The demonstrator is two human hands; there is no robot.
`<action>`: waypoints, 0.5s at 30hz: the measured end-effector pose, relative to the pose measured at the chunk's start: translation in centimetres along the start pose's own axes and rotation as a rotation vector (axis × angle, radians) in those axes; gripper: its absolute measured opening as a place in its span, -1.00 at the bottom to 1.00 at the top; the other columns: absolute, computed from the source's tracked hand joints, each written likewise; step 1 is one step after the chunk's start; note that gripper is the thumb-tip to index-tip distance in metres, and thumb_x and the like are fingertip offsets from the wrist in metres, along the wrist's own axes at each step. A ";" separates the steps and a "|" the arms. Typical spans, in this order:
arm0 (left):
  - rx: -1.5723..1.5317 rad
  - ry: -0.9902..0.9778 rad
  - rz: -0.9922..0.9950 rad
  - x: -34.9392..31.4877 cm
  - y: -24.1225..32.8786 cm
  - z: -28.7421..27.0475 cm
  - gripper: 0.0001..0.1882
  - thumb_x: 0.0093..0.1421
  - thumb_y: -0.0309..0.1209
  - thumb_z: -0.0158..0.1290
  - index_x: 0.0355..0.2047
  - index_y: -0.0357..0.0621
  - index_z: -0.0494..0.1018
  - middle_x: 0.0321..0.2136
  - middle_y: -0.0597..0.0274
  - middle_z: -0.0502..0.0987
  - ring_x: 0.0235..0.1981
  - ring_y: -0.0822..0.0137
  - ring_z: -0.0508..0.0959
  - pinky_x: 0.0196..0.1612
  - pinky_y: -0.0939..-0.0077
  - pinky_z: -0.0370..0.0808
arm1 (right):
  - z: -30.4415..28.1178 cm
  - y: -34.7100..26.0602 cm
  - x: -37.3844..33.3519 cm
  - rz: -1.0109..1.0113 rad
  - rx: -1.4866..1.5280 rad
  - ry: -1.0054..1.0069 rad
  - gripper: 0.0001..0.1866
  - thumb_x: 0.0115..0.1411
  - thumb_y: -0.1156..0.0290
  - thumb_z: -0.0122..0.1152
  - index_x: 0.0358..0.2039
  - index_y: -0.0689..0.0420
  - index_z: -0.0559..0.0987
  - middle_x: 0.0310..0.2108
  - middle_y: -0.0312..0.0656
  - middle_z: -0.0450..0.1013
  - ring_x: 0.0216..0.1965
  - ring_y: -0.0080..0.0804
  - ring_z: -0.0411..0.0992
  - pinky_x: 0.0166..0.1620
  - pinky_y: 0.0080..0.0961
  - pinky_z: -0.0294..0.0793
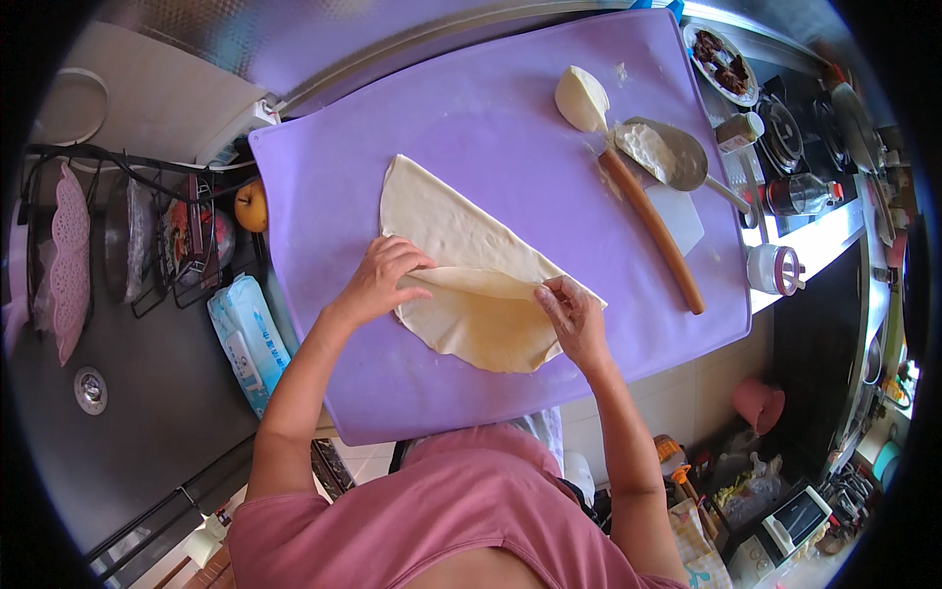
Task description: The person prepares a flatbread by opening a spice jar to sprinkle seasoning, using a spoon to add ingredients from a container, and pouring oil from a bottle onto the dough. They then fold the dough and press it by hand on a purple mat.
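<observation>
A thin, pale sheet of dough (461, 221) lies on the purple mat (334, 177), partly folded, with a raised flap running between my hands. My left hand (385, 280) grips the left end of that fold, its thumb apart from the fingers and dough between them. At the right end, my right hand (577, 319) pinches the dough between thumb and fingertips. The rounded near part of the sheet rests on the mat. Up and to the right lie a wooden rolling pin (657, 236), a metal scoop of flour (677, 152) and a lump of dough (583, 98).
A white scraper (677, 218) lies beside the rolling pin. Along the right edge stand a jar (773, 270), a bottle (800, 196) and a plate of dark food (721, 64). At left are a blue wipes pack (248, 339), a yellow fruit (252, 206) and a black wire rack (147, 304).
</observation>
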State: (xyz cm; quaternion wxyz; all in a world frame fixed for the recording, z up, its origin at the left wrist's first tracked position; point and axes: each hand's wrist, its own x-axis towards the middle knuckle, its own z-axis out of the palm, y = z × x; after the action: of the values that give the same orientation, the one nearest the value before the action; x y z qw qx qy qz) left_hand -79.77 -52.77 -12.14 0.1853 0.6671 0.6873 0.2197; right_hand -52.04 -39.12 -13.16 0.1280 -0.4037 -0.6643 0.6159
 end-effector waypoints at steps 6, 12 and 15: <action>-0.288 -0.207 -0.242 2.3 -1.1 -0.4 -0.75 -0.03 -0.40 0.26 -0.40 -0.17 0.42 -0.49 0.22 0.50 -0.36 0.22 0.52 -0.22 0.30 0.41 | -0.4 -0.2 0.6 0.032 -0.062 0.022 -0.74 0.27 0.32 0.19 -0.24 0.31 0.55 -0.46 -0.12 0.50 -0.41 -0.49 0.44 -0.31 -0.49 0.47; -0.130 -0.471 -0.240 4.3 -0.7 -1.0 -0.86 -0.02 -0.51 0.17 -0.47 -0.20 0.41 -0.48 0.16 0.53 -0.44 0.10 0.53 -0.37 0.24 0.44 | -1.3 -0.9 1.2 0.002 -0.096 0.052 -0.76 0.26 0.36 0.19 -0.24 0.31 0.55 -0.48 -0.05 0.51 -0.46 -0.43 0.45 -0.33 -0.46 0.47; 0.073 -0.468 -0.156 6.9 -0.5 -1.5 -0.93 0.05 -0.49 0.09 -0.45 -0.16 0.42 -0.44 0.13 0.53 -0.41 0.07 0.54 -0.36 0.21 0.45 | -1.7 0.1 1.7 -0.003 -0.089 0.054 -0.78 0.28 0.36 0.17 -0.26 0.29 0.56 -0.50 -0.20 0.51 -0.48 -0.50 0.43 -0.36 -0.50 0.45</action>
State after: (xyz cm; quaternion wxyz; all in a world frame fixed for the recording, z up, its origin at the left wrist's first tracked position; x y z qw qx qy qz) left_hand -81.30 -45.94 -10.84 0.3316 0.6509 0.6827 0.0191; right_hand -51.97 -36.72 -13.49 0.1285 -0.4245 -0.6879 0.5745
